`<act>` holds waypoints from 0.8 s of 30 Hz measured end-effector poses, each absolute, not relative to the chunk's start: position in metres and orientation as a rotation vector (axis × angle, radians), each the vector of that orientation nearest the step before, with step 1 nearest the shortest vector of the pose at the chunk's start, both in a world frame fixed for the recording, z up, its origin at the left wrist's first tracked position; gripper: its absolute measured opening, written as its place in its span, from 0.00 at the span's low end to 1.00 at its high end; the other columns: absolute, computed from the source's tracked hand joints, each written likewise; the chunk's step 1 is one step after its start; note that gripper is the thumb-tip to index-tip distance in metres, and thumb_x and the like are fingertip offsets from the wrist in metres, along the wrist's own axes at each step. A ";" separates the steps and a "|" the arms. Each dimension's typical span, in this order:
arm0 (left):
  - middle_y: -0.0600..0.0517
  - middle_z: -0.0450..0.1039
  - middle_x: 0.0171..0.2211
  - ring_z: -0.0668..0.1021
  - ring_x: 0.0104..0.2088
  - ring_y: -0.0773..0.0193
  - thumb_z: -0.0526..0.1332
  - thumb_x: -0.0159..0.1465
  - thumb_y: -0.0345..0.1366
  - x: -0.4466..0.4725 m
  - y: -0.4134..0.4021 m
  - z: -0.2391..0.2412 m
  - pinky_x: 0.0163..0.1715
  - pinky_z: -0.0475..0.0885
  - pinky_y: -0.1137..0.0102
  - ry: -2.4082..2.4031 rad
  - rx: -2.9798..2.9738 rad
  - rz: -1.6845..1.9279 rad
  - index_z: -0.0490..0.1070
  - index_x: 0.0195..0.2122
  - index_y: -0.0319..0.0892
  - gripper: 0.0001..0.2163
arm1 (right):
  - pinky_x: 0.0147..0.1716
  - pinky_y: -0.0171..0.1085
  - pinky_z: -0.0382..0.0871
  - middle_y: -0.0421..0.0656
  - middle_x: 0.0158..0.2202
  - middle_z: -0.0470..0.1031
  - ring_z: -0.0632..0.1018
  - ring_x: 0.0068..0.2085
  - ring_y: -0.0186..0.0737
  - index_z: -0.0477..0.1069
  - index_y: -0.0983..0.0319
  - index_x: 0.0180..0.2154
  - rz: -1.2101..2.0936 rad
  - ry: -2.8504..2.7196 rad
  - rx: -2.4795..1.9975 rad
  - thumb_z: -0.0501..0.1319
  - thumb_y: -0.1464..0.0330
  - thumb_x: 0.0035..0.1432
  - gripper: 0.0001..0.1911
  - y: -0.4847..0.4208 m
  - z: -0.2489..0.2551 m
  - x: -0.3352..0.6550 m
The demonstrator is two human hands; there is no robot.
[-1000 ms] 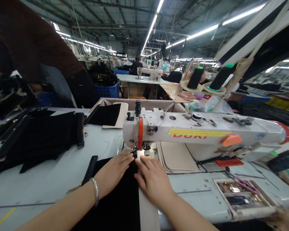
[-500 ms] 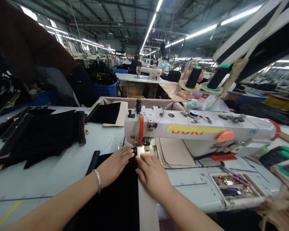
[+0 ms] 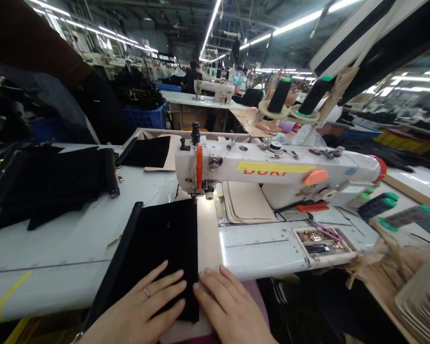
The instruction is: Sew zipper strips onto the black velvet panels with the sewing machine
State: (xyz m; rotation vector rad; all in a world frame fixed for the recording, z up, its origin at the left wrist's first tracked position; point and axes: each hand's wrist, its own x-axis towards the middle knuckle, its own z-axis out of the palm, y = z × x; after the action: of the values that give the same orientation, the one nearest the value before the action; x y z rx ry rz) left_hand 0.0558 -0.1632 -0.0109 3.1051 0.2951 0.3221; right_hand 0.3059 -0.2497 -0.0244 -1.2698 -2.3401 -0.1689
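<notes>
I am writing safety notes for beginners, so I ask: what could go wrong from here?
The black fabric might slip against the beige piece, because the left hand and right hand rest near the lower end, away from the sewing machine. The gold-coloured piece by the fabric's left edge might snag it.
</notes>
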 end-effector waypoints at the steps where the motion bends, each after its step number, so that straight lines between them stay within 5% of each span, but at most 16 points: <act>1: 0.52 0.70 0.59 0.67 0.63 0.57 0.57 0.59 0.21 0.055 -0.164 -0.010 0.68 0.51 0.53 0.285 3.113 0.338 0.70 0.55 0.45 0.24 | 0.58 0.44 0.70 0.45 0.56 0.73 0.73 0.56 0.42 0.70 0.63 0.55 -0.230 -2.320 -1.271 0.53 0.68 0.68 0.16 -0.251 -0.028 0.303; 5: 0.52 0.75 0.53 0.74 0.56 0.58 0.57 0.55 0.24 0.062 -0.166 0.005 0.66 0.59 0.57 0.333 3.049 0.442 0.75 0.47 0.47 0.20 | 0.54 0.42 0.73 0.45 0.54 0.75 0.76 0.53 0.42 0.73 0.63 0.49 -0.393 -2.192 -1.238 0.50 0.71 0.70 0.15 -0.253 -0.042 0.297; 8: 0.50 0.69 0.60 0.71 0.59 0.56 0.57 0.57 0.27 0.074 -0.158 0.013 0.61 0.67 0.58 0.588 2.971 0.426 0.72 0.53 0.47 0.22 | 0.46 0.39 0.78 0.42 0.48 0.79 0.79 0.47 0.41 0.75 0.61 0.47 -0.411 -2.163 -1.174 0.49 0.69 0.71 0.16 -0.251 -0.044 0.295; 12: 0.49 0.63 0.64 0.66 0.64 0.54 0.57 0.63 0.29 0.088 -0.134 0.007 0.63 0.62 0.52 0.726 2.979 0.371 0.59 0.65 0.46 0.28 | 0.38 0.36 0.78 0.39 0.38 0.81 0.81 0.39 0.38 0.75 0.60 0.43 -0.405 -2.083 -1.171 0.56 0.72 0.67 0.10 -0.247 -0.041 0.292; 16: 0.51 0.63 0.64 0.66 0.63 0.56 0.56 0.64 0.29 0.093 -0.119 0.000 0.64 0.61 0.50 0.717 2.961 0.310 0.59 0.65 0.49 0.27 | 0.32 0.35 0.75 0.38 0.33 0.81 0.80 0.34 0.37 0.75 0.61 0.42 -0.411 -2.056 -1.154 0.55 0.74 0.66 0.10 -0.240 -0.038 0.290; 20: 0.50 0.63 0.64 0.66 0.64 0.56 0.56 0.65 0.29 0.096 -0.109 0.000 0.64 0.59 0.50 0.749 2.940 0.312 0.60 0.64 0.49 0.26 | 0.28 0.37 0.73 0.41 0.32 0.80 0.79 0.32 0.39 0.75 0.63 0.43 -0.353 -2.062 -1.155 0.46 0.66 0.71 0.19 -0.230 -0.035 0.293; 24: 0.49 0.63 0.64 0.66 0.64 0.56 0.55 0.65 0.28 0.100 -0.101 0.005 0.65 0.58 0.52 0.728 2.945 0.344 0.61 0.64 0.47 0.25 | 0.30 0.37 0.73 0.43 0.33 0.79 0.78 0.32 0.40 0.74 0.63 0.46 -0.266 -2.089 -1.149 0.50 0.66 0.67 0.16 -0.219 -0.030 0.297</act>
State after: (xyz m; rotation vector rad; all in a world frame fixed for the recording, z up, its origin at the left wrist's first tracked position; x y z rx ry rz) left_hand 0.0996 -0.1005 0.0048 2.9454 0.7279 0.3445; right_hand 0.2966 -0.2189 -0.0296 -1.1491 -2.0886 -0.2663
